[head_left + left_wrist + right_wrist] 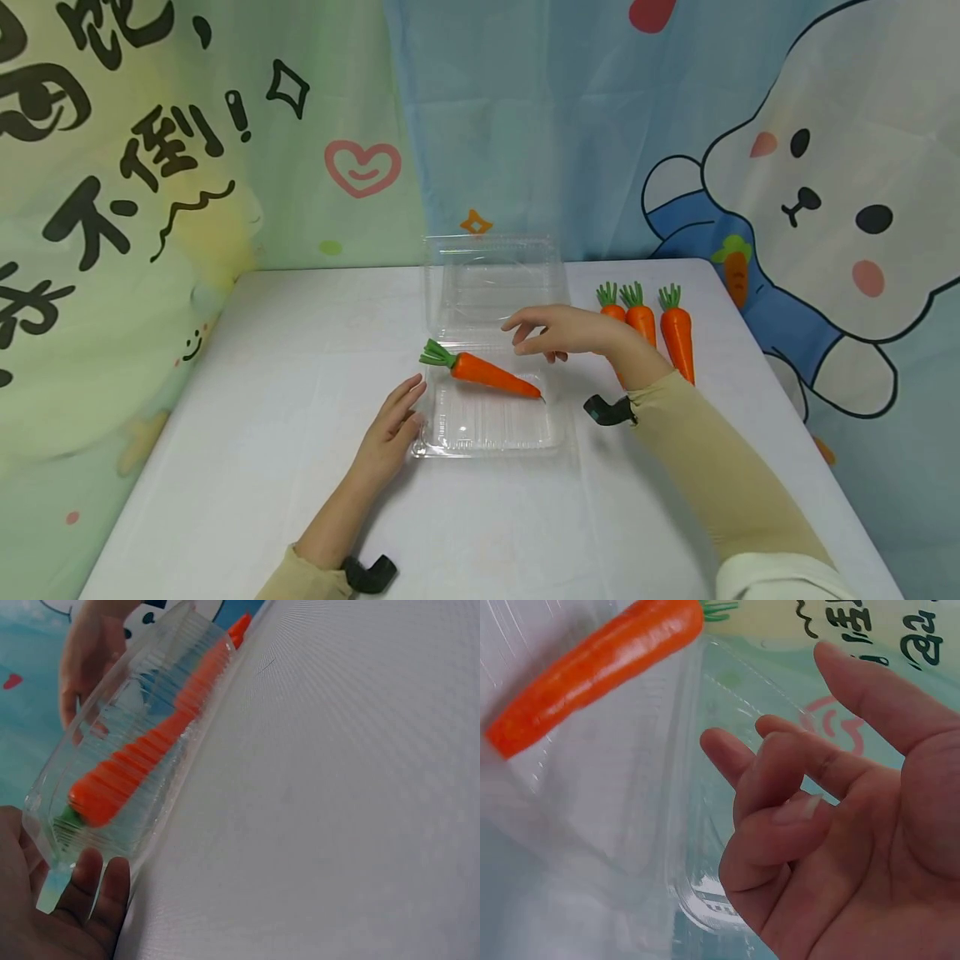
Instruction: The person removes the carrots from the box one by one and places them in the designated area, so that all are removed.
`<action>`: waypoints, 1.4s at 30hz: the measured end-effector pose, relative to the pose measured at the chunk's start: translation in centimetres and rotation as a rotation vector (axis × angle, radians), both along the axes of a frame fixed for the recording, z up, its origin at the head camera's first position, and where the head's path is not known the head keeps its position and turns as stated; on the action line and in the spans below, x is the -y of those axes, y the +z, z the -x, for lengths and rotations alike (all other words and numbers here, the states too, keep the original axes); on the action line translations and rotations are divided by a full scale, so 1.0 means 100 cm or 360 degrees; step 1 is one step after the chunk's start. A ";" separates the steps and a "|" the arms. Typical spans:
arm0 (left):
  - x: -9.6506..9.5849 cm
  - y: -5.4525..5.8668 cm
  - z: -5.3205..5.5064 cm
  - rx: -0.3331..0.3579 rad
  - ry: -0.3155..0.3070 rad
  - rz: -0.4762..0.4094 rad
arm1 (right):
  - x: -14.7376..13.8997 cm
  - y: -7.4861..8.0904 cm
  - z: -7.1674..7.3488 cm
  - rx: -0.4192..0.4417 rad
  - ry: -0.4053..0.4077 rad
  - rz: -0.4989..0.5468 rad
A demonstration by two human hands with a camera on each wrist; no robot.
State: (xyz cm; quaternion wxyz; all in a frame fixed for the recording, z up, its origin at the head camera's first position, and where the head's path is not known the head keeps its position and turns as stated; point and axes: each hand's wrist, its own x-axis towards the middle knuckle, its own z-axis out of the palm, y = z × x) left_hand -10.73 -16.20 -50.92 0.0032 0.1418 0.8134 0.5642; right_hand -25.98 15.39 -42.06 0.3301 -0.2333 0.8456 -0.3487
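Observation:
A clear plastic clamshell box (495,433) lies with its lid (495,292) raised at the back. One orange carrot (491,373) lies slantwise across its base, green top (437,354) over the left rim. My left hand (390,429) rests at the left side of the box, and its fingertips (88,862) touch the end wall in the left wrist view. Over the right part of the box hovers my right hand (558,329), holding nothing, its fingers loosely bent; in the right wrist view the carrot (600,671) lies apart from those fingers (761,847).
To the right of the box stand out three more carrots (677,333) side by side, partly hidden by the right hand and forearm. A white cloth covers the table (300,400). Behind it hangs a printed curtain (525,125) with a cartoon rabbit.

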 end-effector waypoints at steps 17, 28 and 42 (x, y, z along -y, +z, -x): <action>0.000 -0.002 0.001 -0.0055 -0.0023 -0.0023 | 0.033 -0.015 0.001 0.0193 0.0179 -0.0035; 0.000 0.000 0.001 -0.0040 -0.0008 -0.0024 | 0.051 -0.021 -0.001 0.0225 0.0198 -0.0109; 0.006 -0.036 0.012 -0.0064 0.0016 -0.0020 | 0.063 -0.039 -0.005 0.0192 0.0186 -0.0149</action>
